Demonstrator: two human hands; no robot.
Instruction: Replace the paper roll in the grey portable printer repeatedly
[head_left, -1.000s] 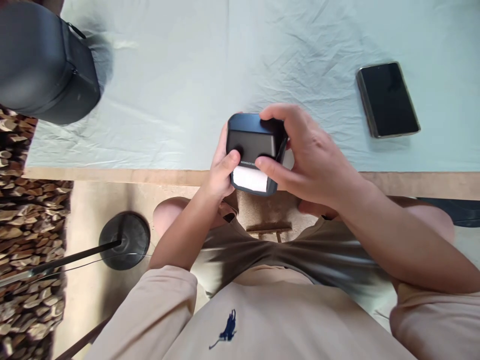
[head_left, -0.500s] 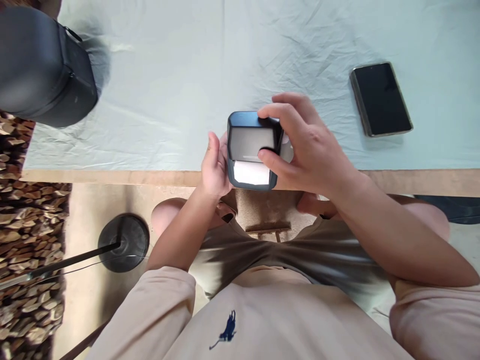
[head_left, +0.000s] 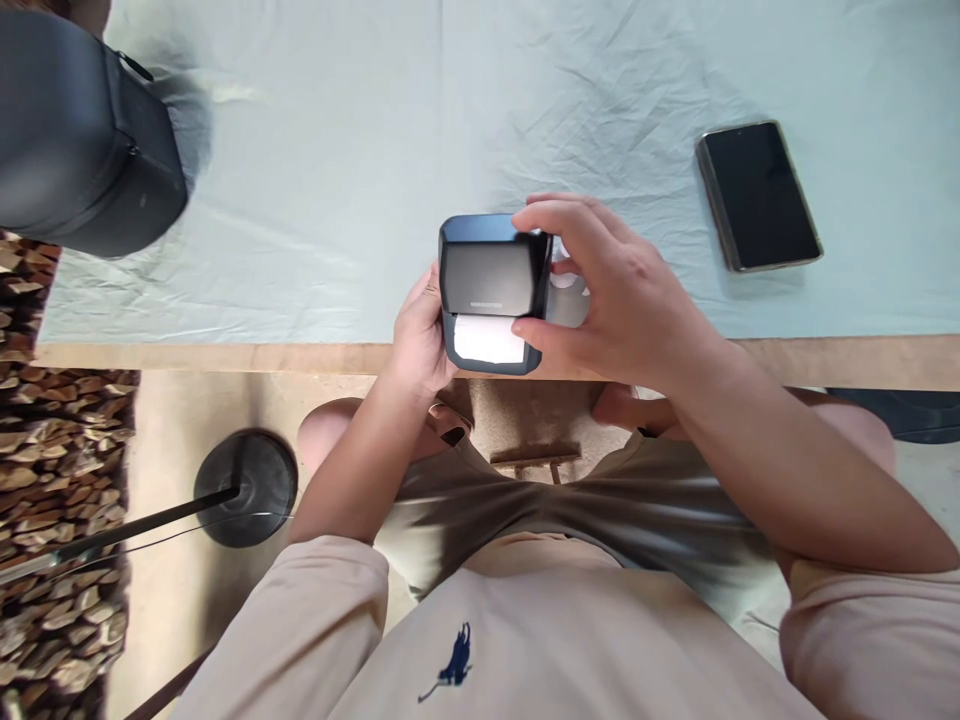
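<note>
A small dark box-like device (head_left: 491,275) with a grey panel and a white part at its lower side is held up over the near table edge. My left hand (head_left: 421,335) grips it from the left, fingers partly hidden behind it. My right hand (head_left: 607,280) is curved round its right side, with fingertips on the top right corner and the thumb at the lower right. Beside the device, under my right hand, a clear or pale piece (head_left: 570,300) shows in part.
A phone (head_left: 763,197) lies on a thicker item at the right of the cloth-covered table (head_left: 322,150). At the far left stands a black zipped case (head_left: 82,140). Below the wooden table edge, a round black base (head_left: 246,488) with a pole is on the floor.
The device has moved slightly left and its front has turned a little. My left thumb, which stuck up before, now lies against its side.
</note>
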